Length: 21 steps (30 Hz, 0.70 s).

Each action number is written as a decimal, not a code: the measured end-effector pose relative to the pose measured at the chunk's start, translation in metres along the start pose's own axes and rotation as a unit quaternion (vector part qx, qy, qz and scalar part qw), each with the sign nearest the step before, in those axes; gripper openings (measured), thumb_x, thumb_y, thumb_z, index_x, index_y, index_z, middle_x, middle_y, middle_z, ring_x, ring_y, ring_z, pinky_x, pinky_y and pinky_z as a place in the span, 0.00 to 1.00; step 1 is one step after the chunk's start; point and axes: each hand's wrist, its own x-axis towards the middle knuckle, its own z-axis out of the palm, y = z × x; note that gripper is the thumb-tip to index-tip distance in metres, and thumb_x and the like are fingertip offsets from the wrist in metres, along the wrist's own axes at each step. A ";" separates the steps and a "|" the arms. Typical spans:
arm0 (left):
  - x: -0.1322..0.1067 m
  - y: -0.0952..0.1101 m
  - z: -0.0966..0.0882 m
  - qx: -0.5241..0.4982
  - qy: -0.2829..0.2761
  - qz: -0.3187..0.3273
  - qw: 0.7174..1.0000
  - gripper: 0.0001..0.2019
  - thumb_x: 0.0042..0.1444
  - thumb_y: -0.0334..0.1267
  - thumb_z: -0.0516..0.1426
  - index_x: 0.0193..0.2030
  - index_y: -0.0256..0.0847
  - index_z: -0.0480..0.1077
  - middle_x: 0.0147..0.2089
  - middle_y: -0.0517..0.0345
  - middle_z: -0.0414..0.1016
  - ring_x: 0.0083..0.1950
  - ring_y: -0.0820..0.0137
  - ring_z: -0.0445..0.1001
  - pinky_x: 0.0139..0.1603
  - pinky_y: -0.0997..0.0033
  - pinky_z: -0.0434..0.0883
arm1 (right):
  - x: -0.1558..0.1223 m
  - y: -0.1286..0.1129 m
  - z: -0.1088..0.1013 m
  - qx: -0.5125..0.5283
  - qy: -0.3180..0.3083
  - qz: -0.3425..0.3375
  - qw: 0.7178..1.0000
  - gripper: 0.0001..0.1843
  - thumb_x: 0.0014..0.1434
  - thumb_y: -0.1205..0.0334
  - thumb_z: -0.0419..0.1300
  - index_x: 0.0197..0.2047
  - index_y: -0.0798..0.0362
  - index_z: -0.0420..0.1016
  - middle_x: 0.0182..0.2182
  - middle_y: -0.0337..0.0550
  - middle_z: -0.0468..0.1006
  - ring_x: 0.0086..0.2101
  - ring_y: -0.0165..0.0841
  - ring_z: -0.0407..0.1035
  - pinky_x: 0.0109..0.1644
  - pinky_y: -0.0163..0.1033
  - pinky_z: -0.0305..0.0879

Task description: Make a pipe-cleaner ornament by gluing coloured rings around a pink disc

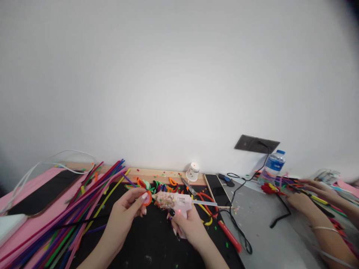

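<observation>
My left hand [131,206] is closed in a pinch on a small orange pipe-cleaner loop [147,198]. My right hand [183,220] is wrapped round the handle of a pink hot glue gun [181,202], whose nozzle end is coated with colourful fuzz and points left at the loop. Whether the tip touches the loop I cannot tell. A clear glue stick [205,203] sticks out of the gun's back, and a small red light glows on its side. Behind both hands lie several bent pipe-cleaner pieces [161,186] on a black mat [146,243].
Long pipe cleaners [67,220] spread across the left side. Scissors [206,200], a phone [218,189], a red tube [230,236] and a black cord [233,213] lie to the right. A paper cup [192,172] and water bottle [273,164] stand near the wall. Another person's hands [301,203] work at far right.
</observation>
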 end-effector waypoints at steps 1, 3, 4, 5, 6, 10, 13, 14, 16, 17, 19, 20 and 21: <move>0.000 0.000 0.000 0.003 -0.001 0.003 1.000 0.14 0.41 0.43 0.68 0.33 0.40 0.73 0.22 0.65 0.73 0.20 0.75 0.66 0.21 0.77 0.63 | 0.000 0.001 0.000 -0.001 -0.003 -0.003 1.000 0.20 0.48 0.45 0.64 0.28 0.54 0.66 0.11 0.29 0.64 0.12 0.22 0.53 0.14 0.28 0.44; 0.000 -0.001 0.000 0.005 -0.002 0.007 1.000 0.14 0.42 0.43 0.67 0.33 0.40 0.73 0.23 0.65 0.73 0.20 0.75 0.66 0.21 0.77 0.63 | 0.001 0.002 -0.001 -0.002 -0.005 -0.008 1.000 0.20 0.49 0.45 0.63 0.28 0.54 0.67 0.11 0.29 0.65 0.12 0.23 0.53 0.15 0.28 0.45; 0.000 -0.001 -0.001 0.004 -0.002 0.008 1.000 0.14 0.42 0.43 0.67 0.33 0.40 0.73 0.23 0.65 0.74 0.20 0.75 0.66 0.21 0.77 0.63 | 0.001 0.002 -0.001 -0.003 -0.006 -0.009 1.000 0.20 0.49 0.45 0.63 0.28 0.54 0.67 0.11 0.30 0.65 0.12 0.23 0.53 0.15 0.28 0.45; 0.000 -0.001 -0.001 0.003 -0.002 0.008 1.000 0.14 0.42 0.43 0.67 0.33 0.40 0.73 0.23 0.65 0.74 0.20 0.75 0.66 0.21 0.77 0.63 | 0.001 0.003 -0.001 -0.005 -0.006 -0.009 1.000 0.20 0.49 0.45 0.63 0.28 0.54 0.67 0.11 0.30 0.65 0.12 0.23 0.53 0.15 0.28 0.45; 0.000 -0.001 -0.001 0.002 0.000 0.009 1.000 0.14 0.42 0.43 0.67 0.33 0.40 0.73 0.23 0.65 0.74 0.20 0.75 0.66 0.21 0.77 0.63 | 0.001 0.003 -0.001 -0.007 -0.006 -0.006 1.000 0.20 0.49 0.45 0.63 0.27 0.54 0.67 0.11 0.30 0.65 0.12 0.23 0.54 0.15 0.28 0.45; 0.001 -0.001 -0.001 -0.005 0.004 0.010 1.000 0.14 0.41 0.43 0.68 0.33 0.40 0.73 0.23 0.65 0.74 0.20 0.75 0.66 0.20 0.77 0.63 | 0.000 0.003 -0.002 -0.013 -0.012 0.001 1.000 0.20 0.49 0.45 0.63 0.24 0.53 0.66 0.12 0.31 0.65 0.12 0.22 0.54 0.15 0.28 0.46; 0.001 0.000 -0.001 -0.018 0.005 0.008 1.000 0.14 0.42 0.42 0.68 0.33 0.39 0.73 0.24 0.65 0.74 0.20 0.77 0.66 0.21 0.78 0.63 | -0.001 0.003 -0.002 -0.011 -0.014 0.001 1.000 0.21 0.49 0.44 0.64 0.24 0.53 0.66 0.12 0.32 0.65 0.12 0.22 0.54 0.15 0.28 0.46; 0.001 0.000 -0.001 -0.022 0.005 0.007 1.000 0.14 0.42 0.42 0.68 0.34 0.39 0.73 0.24 0.65 0.75 0.20 0.77 0.66 0.21 0.79 0.63 | -0.001 0.003 -0.002 -0.011 -0.015 0.001 1.000 0.21 0.49 0.44 0.64 0.24 0.53 0.66 0.12 0.32 0.65 0.12 0.22 0.54 0.14 0.27 0.46; 0.002 0.000 -0.001 -0.029 0.006 0.004 1.000 0.14 0.42 0.42 0.68 0.34 0.39 0.73 0.25 0.65 0.75 0.20 0.78 0.66 0.21 0.79 0.63 | -0.001 0.003 -0.002 -0.012 -0.015 0.003 1.000 0.21 0.49 0.44 0.64 0.25 0.54 0.67 0.12 0.32 0.66 0.12 0.22 0.54 0.14 0.27 0.46; 0.002 0.000 -0.001 -0.032 0.006 0.004 0.999 0.14 0.42 0.42 0.68 0.34 0.39 0.73 0.25 0.65 0.75 0.20 0.78 0.66 0.21 0.79 0.63 | -0.001 0.002 -0.002 -0.013 -0.016 0.002 1.000 0.21 0.49 0.44 0.64 0.25 0.54 0.67 0.12 0.31 0.66 0.12 0.22 0.54 0.14 0.27 0.47; 0.002 0.000 -0.001 -0.034 0.008 0.004 0.999 0.15 0.41 0.42 0.68 0.34 0.39 0.73 0.25 0.65 0.75 0.20 0.78 0.66 0.21 0.79 0.63 | -0.001 0.001 -0.001 -0.015 -0.015 -0.002 1.000 0.20 0.50 0.45 0.64 0.26 0.53 0.67 0.12 0.31 0.65 0.12 0.22 0.54 0.14 0.27 0.47; 0.002 -0.001 -0.002 -0.033 0.009 0.006 0.999 0.15 0.41 0.42 0.68 0.34 0.39 0.73 0.25 0.65 0.75 0.20 0.78 0.66 0.21 0.79 0.63 | -0.001 0.001 -0.001 -0.015 -0.016 -0.004 1.000 0.20 0.50 0.45 0.64 0.26 0.53 0.67 0.12 0.30 0.65 0.12 0.22 0.54 0.14 0.27 0.46; 0.002 -0.001 -0.002 -0.032 0.009 0.007 0.999 0.14 0.42 0.42 0.68 0.34 0.39 0.73 0.25 0.65 0.75 0.20 0.78 0.66 0.21 0.79 0.63 | -0.001 0.000 -0.001 -0.013 -0.016 -0.005 1.000 0.19 0.49 0.45 0.64 0.27 0.53 0.66 0.11 0.30 0.65 0.12 0.22 0.54 0.14 0.27 0.46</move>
